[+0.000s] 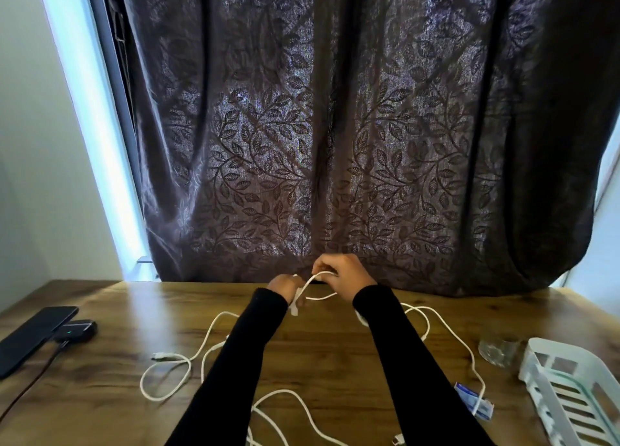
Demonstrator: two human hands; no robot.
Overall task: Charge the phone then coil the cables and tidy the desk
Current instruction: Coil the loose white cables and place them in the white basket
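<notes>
Behind the brown wood-grain table [322, 351] hangs a dark leaf-patterned curtain [335, 143], and both black-sleeved arms reach forward to its far edge. Left hand [285, 286] curls around a thin white cable [315, 279] while the right hand [342, 272], raised slightly higher, pinches a loop of it. Loose cable trails across the table; a black phone [33, 336] lies far left.

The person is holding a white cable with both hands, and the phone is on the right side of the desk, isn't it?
Not quite. In the head view both hands do hold the white cable, but the phone lies on the left side of the desk, not the right.
</notes>
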